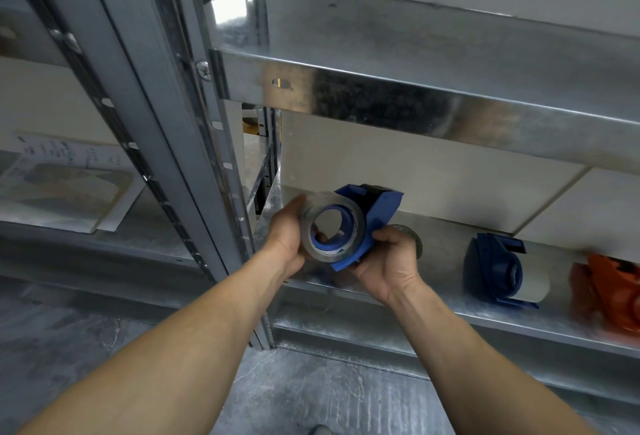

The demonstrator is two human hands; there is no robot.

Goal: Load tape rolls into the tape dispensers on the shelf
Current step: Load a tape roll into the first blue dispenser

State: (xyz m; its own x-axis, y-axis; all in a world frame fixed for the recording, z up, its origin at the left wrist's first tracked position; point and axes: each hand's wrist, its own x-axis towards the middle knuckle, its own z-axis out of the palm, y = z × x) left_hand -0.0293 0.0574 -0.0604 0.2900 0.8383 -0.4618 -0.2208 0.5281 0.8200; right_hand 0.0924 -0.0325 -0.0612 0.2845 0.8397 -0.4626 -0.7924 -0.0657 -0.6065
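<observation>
I hold a blue tape dispenser above the left end of the lower metal shelf. My right hand grips the dispenser from below. A clear tape roll sits over the dispenser's blue hub, and my left hand wraps around the roll's left side. A second tape roll lies on the shelf, partly hidden behind my right hand. Further right stands another blue dispenser with a pale roll in it. An orange dispenser is at the right edge, blurred.
An upper steel shelf overhangs the working level. Slotted uprights stand just left of my hands. On the neighbouring rack at left lies a sheet of paper with handwriting. Grey concrete floor is below.
</observation>
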